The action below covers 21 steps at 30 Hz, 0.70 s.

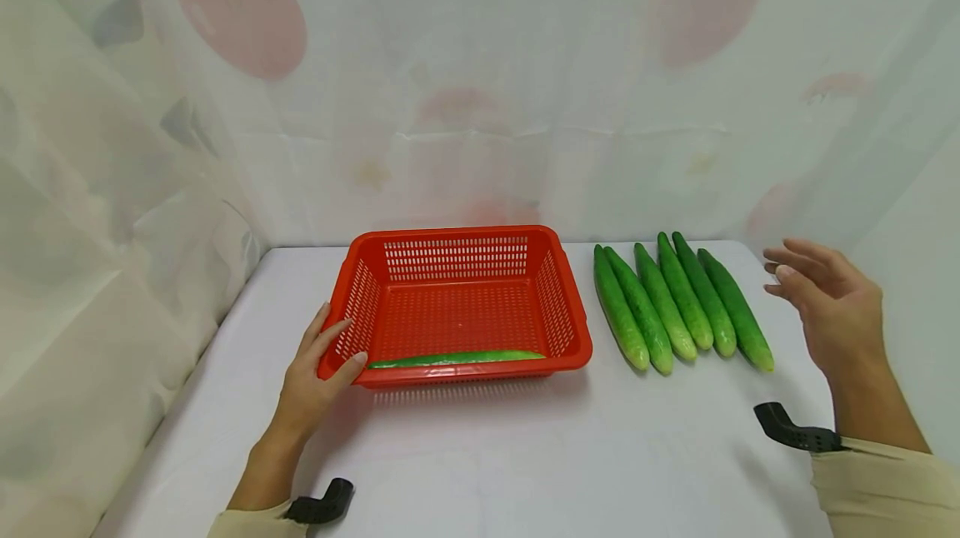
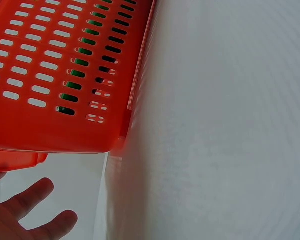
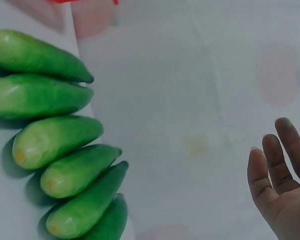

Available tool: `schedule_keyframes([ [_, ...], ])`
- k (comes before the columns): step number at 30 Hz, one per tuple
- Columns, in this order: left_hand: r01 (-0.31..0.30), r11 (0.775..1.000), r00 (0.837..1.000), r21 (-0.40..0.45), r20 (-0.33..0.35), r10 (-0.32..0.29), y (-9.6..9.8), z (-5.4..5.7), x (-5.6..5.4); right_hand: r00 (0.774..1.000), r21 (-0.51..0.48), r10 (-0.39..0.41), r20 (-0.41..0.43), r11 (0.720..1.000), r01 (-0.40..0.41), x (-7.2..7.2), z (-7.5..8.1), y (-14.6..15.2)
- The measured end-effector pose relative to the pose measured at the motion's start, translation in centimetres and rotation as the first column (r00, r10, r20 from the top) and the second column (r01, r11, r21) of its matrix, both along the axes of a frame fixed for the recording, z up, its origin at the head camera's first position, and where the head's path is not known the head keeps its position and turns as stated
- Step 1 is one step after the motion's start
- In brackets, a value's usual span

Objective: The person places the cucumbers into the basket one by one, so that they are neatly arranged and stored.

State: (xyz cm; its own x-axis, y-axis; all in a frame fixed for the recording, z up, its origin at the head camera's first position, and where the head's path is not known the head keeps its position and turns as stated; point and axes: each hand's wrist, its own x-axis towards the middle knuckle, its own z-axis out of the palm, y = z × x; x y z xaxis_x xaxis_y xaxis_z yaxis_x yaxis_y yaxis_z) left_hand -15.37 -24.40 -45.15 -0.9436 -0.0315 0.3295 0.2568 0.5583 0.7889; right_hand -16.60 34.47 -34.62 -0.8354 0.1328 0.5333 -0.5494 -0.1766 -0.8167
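A red plastic basket (image 1: 461, 373) with slotted walls stands on the white table. One long green cucumber (image 1: 457, 357) lies inside along its front wall. At the basket's front left corner my left hand (image 1: 309, 384) rests on the rim, its thumb and a finger over the edge. The left wrist view shows other fingers (image 2: 32, 197) extended and spread outside the wall. My right hand (image 1: 843, 305) is raised at the right, fingers loosely bent and holding nothing. Nearest to it is a row of several cucumbers (image 1: 682, 296), also visible (image 3: 60, 142) in the right wrist view.
A white cloth (image 1: 600, 455) covers the table. Behind it hangs a pale curtain (image 1: 480, 105) with faded red shapes, and another drape (image 1: 97, 230) runs along the left side. Each wrist carries a black camera mount, such as the right one (image 1: 797, 431).
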Motion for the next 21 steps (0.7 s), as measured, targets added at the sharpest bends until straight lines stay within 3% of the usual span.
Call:
schedule_keyframes([
  [8, -0.002, 1.0, 1.0, -0.004, -0.003, 0.002, 0.0, 0.0, 0.0, 0.992, 0.014, -0.073, 0.102, 0.997, 0.071, -0.7, -2.4, 1.9],
  [14, -0.008, 1.0, 1.0, -0.008, 0.001, 0.008, 0.0, 0.0, -0.1, 0.962, 0.02, -0.133, 0.237, 0.991, 0.132, -0.9, -4.4, 3.2],
  [21, -0.006, 1.0, 1.0, -0.006, 0.001, 0.006, 0.0, 0.0, -0.1, 0.926, 0.061, -0.199, 0.32, 0.98, 0.19, -1.1, -6.3, 4.5],
])
